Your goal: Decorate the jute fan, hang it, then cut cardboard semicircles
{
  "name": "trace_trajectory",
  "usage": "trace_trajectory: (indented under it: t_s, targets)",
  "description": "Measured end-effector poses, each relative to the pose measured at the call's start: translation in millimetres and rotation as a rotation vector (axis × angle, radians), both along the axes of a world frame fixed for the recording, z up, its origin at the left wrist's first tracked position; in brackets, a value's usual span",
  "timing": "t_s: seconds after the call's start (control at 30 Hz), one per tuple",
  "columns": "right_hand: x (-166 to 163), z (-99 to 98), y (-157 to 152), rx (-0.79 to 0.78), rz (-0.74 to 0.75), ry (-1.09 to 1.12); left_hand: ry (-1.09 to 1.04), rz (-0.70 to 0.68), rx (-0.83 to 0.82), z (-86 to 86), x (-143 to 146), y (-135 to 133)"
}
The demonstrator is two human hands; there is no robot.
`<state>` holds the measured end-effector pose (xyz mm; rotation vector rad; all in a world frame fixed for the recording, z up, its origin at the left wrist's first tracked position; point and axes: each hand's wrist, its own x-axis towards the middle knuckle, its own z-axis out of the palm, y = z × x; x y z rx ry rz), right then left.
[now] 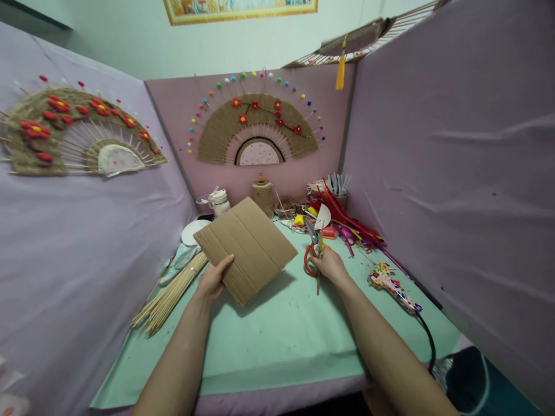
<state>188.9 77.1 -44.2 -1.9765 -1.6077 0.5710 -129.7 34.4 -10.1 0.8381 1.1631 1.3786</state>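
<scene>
Green table (277, 335) | left hand (213, 279) fingers clamp cardboard (245, 248) edge | right hand (330, 264) fingers closed around red scissors (311, 249)

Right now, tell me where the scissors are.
In the head view, the scissors sit right of centre on the green table, held in the right hand, just right of the cardboard.

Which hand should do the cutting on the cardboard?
The right hand, probably. It already grips the red scissors, along with a thin stick, just beside the cardboard sheet. The left hand is busy holding that sheet up by its lower edge, above the green table.
</scene>
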Motion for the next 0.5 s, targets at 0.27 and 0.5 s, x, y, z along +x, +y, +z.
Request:
trace_trajectory:
  t_s: [0.27,0.5]
  targets:
    - [-3.4,-0.5,-4.0,-0.033,0.010,-0.166,-0.088,0.072,0.031,1.2,-6.1,3.2]
    - [-7.7,4.5,-13.8,0.028,0.052,-0.252,-0.097,-0.017,0.084,-2.5,-13.8,1.3]
